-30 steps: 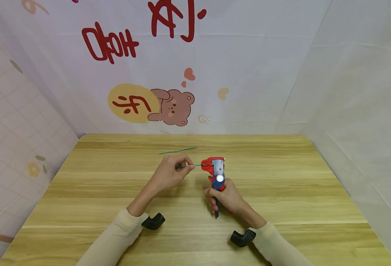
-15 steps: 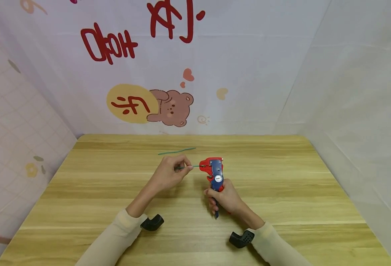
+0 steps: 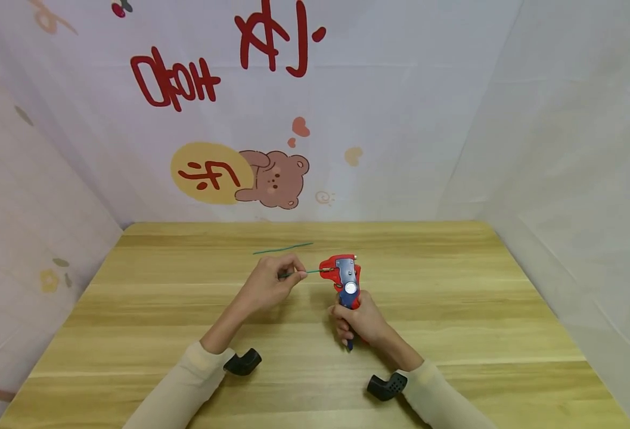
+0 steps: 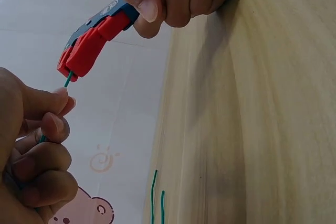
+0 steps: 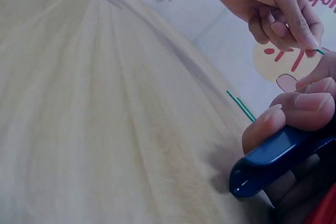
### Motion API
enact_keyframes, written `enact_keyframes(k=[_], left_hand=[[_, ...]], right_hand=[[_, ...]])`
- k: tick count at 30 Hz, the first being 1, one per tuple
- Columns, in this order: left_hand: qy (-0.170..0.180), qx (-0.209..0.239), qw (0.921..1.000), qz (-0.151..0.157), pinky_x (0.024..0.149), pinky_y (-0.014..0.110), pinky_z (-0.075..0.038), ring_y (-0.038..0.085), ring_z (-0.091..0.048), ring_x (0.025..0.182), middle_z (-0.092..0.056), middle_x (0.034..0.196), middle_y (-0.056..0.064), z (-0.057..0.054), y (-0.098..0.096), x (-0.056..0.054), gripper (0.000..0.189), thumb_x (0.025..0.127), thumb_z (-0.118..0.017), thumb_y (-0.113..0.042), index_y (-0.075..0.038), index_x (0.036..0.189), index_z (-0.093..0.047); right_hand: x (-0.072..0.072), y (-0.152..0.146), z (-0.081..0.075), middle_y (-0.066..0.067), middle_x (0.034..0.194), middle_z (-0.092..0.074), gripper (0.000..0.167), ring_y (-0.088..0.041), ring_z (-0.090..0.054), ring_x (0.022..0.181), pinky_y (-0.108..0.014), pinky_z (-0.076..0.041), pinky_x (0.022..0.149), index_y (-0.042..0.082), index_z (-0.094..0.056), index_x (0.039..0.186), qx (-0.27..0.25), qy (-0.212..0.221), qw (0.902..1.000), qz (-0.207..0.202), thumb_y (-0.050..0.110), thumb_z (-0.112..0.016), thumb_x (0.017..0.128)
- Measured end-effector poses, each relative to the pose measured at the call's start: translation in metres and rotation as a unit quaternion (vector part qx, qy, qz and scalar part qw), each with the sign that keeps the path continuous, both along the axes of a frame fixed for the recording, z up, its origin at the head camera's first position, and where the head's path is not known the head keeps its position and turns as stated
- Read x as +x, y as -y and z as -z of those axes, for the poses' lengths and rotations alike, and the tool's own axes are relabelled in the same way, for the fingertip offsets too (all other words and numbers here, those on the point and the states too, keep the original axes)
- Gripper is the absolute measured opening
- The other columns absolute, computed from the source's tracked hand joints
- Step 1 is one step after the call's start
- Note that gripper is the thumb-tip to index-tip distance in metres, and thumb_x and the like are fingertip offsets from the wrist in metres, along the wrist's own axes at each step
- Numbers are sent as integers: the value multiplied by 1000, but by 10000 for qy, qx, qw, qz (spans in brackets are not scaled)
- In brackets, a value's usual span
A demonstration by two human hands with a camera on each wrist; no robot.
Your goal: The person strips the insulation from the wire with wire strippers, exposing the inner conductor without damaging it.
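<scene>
My left hand (image 3: 272,283) pinches a thin green wire (image 3: 313,271) between thumb and forefinger. The wire's far end runs into the jaws of a red and blue wire stripper (image 3: 348,277). Around the stripper's handles curl the fingers of my right hand (image 3: 367,319), and the tool stands with its head up, over the table. In the left wrist view, a short length of the wire (image 4: 69,79) shows between my fingertips and the red stripper head (image 4: 84,56). How deep the wire sits inside is hidden.
Two more green wires (image 4: 153,198) lie side by side on the wooden table (image 3: 186,333), beyond my left hand. White printed cloth (image 3: 400,119) hangs behind the table and along both sides. Black curved pieces (image 3: 243,362) are worn at both wrists.
The head view has tilted and drifted slightly. Both hands keep their holds on the wire and the wire stripper, with hardly any movement between them.
</scene>
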State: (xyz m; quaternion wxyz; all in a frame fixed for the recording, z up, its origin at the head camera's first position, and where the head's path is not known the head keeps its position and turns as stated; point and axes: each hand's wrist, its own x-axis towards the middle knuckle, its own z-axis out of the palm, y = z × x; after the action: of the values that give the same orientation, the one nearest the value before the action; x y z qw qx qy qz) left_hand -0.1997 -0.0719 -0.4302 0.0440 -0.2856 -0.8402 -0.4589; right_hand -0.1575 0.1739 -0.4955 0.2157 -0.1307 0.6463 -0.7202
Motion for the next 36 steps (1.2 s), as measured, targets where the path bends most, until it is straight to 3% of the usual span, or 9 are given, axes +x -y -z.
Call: enact_keyframes(k=[11,27,36], left_hand=[[-30,-223,9997,-50,55,22,-28,3,-33,54,-44,60,-9,-3,3,-2,12,98,-71,-15,-22,88,-71],[-49,49,10000,25,54,22,-29,3,-32,54,-43,59,-9,-5,5,-3,19,96,-72,-11,-23,82,-70],[225,170,9996,26,55,23,-30,5,-33,55,-42,58,-7,-7,9,-1,19,95,-72,-9,-23,81,-71]], right_hand=[[0,-1,-2,0,57,-48,23,-15,-47,43,-31,-52,48,2,-47,82,11,80,10000,57,9,-62,99],[-1,-1,1,1,57,-50,24,-14,-49,43,-30,-52,47,1,-47,81,-136,-140,9998,-44,8,-63,98],[1,0,2,2,57,-52,25,-13,-50,44,-30,-53,48,-2,-47,84,-123,-189,9997,-92,9,-64,98]])
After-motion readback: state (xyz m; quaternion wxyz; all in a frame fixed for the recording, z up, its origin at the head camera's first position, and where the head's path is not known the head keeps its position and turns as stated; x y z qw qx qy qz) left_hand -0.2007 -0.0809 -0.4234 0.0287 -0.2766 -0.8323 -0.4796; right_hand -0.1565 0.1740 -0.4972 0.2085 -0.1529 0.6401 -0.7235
